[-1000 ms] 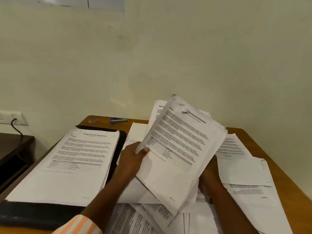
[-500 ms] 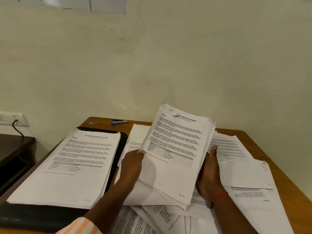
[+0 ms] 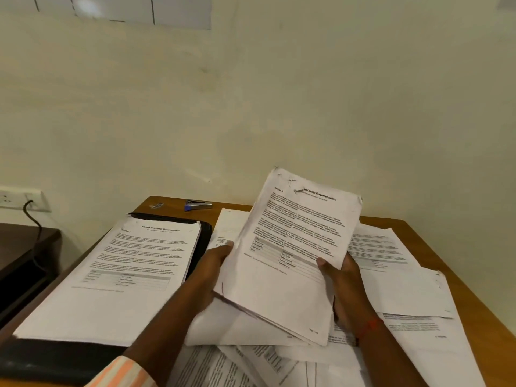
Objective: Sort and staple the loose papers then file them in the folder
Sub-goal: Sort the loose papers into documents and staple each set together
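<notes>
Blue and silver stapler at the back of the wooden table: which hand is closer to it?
Left. The left hand grips the white paper stack's left edge, just this side of the stapler; the right hand grips its right edge, farther across.

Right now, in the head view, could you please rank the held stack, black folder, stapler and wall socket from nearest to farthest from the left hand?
1. held stack: gripped by the left hand itself.
2. black folder: just to its left.
3. stapler: beyond the folder, farther back.
4. wall socket: far left, on the wall.
</notes>
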The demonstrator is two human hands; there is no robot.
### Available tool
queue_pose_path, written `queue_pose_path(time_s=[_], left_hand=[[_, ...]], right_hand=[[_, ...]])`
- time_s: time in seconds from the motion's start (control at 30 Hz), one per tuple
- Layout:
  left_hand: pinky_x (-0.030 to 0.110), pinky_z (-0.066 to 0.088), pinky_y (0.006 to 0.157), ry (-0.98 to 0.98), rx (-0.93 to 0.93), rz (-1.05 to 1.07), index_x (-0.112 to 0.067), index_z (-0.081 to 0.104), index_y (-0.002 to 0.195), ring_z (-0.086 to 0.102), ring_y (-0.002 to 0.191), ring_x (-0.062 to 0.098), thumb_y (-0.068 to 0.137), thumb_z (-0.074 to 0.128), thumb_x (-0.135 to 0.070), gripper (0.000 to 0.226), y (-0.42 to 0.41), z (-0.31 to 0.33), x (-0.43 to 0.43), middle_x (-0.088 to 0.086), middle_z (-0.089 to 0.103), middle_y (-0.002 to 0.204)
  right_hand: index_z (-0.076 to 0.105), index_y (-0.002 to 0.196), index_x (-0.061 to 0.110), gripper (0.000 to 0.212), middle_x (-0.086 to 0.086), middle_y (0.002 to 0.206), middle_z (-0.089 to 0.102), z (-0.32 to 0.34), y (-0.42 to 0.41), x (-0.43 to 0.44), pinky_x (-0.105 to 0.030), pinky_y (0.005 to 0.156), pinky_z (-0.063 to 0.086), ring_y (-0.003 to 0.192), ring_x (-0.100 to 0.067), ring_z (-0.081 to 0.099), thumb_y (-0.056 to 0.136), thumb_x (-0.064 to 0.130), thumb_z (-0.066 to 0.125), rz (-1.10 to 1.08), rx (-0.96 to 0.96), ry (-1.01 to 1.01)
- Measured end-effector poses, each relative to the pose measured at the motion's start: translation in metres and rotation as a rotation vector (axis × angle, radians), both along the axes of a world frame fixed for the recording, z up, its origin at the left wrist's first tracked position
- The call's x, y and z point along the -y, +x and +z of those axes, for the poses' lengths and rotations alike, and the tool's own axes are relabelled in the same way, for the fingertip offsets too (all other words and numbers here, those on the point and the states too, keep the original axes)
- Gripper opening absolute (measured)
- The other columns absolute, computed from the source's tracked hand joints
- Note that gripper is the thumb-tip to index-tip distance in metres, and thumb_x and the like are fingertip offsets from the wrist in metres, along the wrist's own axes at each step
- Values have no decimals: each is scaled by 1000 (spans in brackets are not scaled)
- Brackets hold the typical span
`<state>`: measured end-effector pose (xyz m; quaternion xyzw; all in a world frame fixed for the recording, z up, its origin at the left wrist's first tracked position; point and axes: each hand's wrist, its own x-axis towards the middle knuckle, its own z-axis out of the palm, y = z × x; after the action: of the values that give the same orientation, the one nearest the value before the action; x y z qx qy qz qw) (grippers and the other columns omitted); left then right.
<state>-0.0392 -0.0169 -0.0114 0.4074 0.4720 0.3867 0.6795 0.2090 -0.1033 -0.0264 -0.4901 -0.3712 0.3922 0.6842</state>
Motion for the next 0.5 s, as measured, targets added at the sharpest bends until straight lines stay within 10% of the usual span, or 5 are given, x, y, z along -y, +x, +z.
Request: queue_pose_path(time_s=[0.1,0.27,0.5], left_hand=[[39,62,69,-27,95,-79,-13,67,119,76,86,30,104,50,-32,30,-7,8,0,15,77,101],[53,50,105,25,-24,-106,-11,70,122,69,109,37,103,52,-29,33,-5,-3,-3,17,74,112],[43,59,80,159,-123,48,-21,67,115,70,99,25,103,45,-51,39,6,-5,0,5,74,107]], right_hand=[[50,144,12,52,-5,135,66,1,0,3,-26,97,54,125,-19,62,96,-8,54,120,18,35],[53,138,17,53,-2,130,69,-4,-1,1,-21,95,53,123,-18,63,93,-11,58,159,133,-39],[59,114,38,48,14,119,69,-8,-1,-1,-11,79,53,111,-4,64,92,-3,65,38,349,-93]])
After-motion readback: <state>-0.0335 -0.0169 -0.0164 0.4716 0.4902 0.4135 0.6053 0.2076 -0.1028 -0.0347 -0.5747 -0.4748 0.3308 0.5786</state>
